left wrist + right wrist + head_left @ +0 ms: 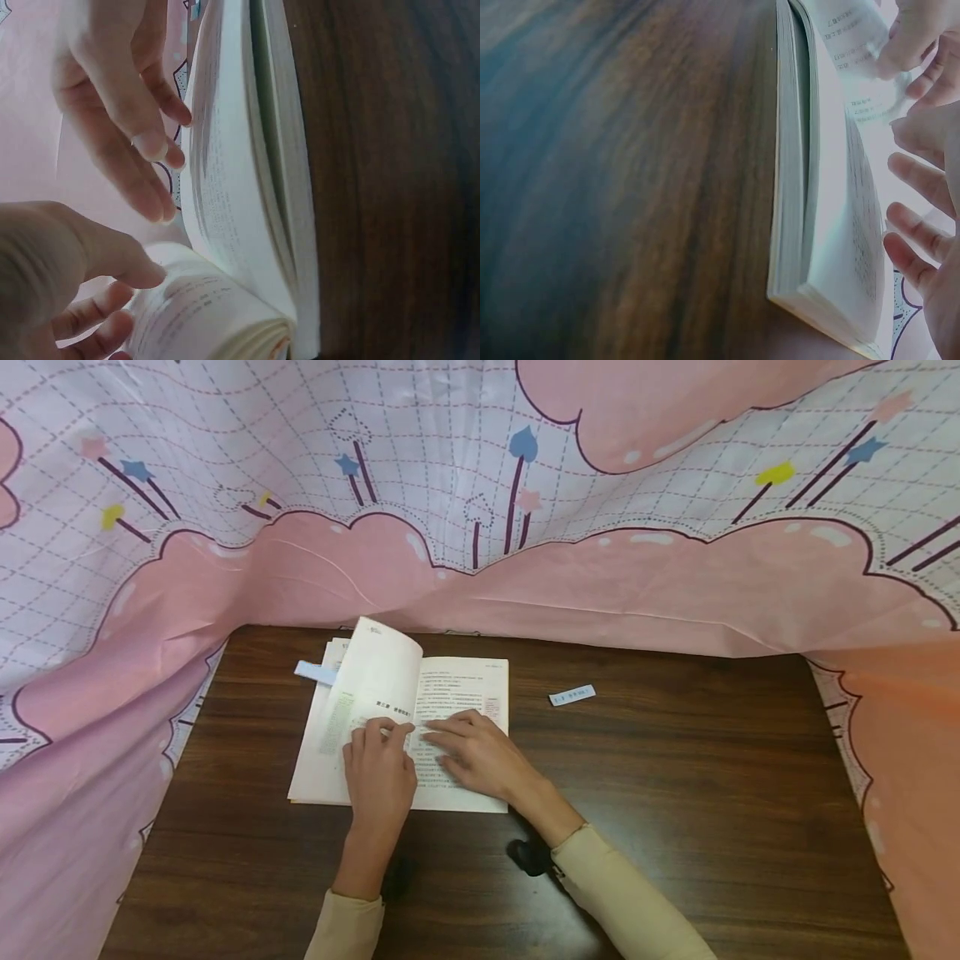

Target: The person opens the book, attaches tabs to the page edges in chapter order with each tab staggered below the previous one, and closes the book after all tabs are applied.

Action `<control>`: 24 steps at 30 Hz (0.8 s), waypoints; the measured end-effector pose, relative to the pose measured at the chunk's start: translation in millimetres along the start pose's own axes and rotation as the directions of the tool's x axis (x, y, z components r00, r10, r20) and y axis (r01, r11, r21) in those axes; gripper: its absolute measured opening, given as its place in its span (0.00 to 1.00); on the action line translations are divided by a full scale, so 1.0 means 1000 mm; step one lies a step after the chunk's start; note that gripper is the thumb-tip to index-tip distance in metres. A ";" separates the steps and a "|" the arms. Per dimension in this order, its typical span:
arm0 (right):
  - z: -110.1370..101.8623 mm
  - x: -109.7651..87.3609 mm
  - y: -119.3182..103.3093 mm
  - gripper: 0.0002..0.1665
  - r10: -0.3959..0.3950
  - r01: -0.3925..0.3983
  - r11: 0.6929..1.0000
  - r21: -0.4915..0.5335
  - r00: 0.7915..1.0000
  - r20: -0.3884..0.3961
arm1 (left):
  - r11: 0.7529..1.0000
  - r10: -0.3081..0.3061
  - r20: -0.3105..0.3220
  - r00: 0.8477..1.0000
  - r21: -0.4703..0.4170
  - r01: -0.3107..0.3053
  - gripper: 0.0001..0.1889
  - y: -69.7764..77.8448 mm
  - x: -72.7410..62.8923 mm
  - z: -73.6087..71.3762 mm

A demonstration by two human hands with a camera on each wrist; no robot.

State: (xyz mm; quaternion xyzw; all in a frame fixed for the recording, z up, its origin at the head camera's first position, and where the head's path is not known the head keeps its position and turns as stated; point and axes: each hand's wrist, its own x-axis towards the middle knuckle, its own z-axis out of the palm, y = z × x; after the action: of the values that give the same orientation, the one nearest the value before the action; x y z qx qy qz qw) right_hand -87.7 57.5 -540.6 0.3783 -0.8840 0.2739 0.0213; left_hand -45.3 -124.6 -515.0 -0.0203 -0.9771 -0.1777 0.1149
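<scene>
Now | book point(397, 681), heading point(393, 707) "第三章" | left fingers point(374, 732) relaxed, against page point(375, 664) | right fingers point(452, 727) loose, spread | blue strip point(572, 696): print illegible

the hands point(380, 772) point(478, 756) hide part of the book point(459, 687); the loose strip point(572, 695) is too small to read.

A slip point(572, 696), perhaps paper, lies on a table point(720, 777) before pink cloth point(637, 581).

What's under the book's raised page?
A light blue strip and part of another page show at the left. The raised page covers the strip's other end and whatever else lies beneath.
</scene>
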 end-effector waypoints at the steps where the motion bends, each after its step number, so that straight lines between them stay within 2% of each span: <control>1: 0.000 0.001 0.000 0.24 0.001 -0.001 1.000 -0.004 1.000 0.005 | 1.000 0.000 0.004 1.000 0.003 0.000 0.19 0.000 0.000 0.001; 9: 0.001 0.005 0.000 0.23 0.002 -0.002 1.000 0.003 1.000 0.013 | 1.000 0.011 0.019 1.000 0.027 -0.012 0.18 -0.003 -0.002 0.004; 16: 0.005 0.011 0.000 0.23 0.001 -0.001 1.000 0.019 1.000 0.013 | 1.000 0.013 0.021 1.000 0.008 -0.013 0.17 -0.006 -0.004 0.002; 24: 0.008 0.016 0.001 0.23 0.008 -0.008 1.000 0.007 1.000 0.022 | 0.999 -0.049 0.035 0.998 0.012 0.049 0.19 -0.012 -0.003 -0.001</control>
State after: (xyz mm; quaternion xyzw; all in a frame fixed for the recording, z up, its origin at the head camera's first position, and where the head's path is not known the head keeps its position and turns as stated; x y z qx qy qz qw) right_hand -97.9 43.5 -544.0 0.3777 -0.8847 0.2730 0.0093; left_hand -42.8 -135.8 -519.2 0.0012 -0.9802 -0.1745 0.0935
